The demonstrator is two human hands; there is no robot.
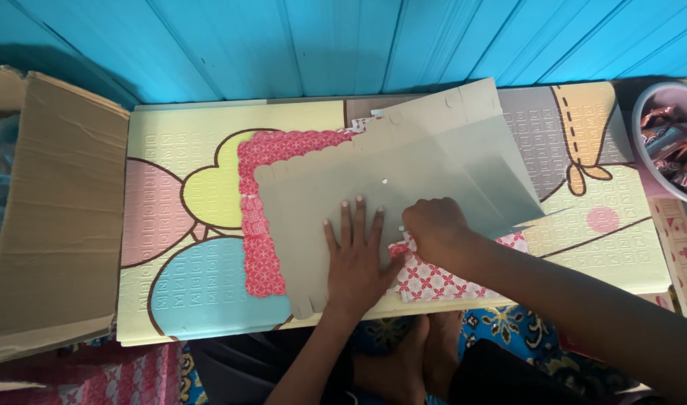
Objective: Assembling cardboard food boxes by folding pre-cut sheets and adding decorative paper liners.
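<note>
Folding step: your left hand (356,259) lies flat, fingers spread, pinning the grey card (336,217) at centre; your right hand (437,232), at 3 o'clock, pinches red patterned paper (433,281); next, crease carefully.

A flattened brown cardboard box (55,210) fills the left edge of the frame, its torn flaps lying open. At the upper right corner, a round pinkish tub (646,120) holds small snack wrappers (673,150) in dark brown, red and silver. Just below it, at the right edge, lies a pale carton panel (679,251) printed with small red symbols.
</note>
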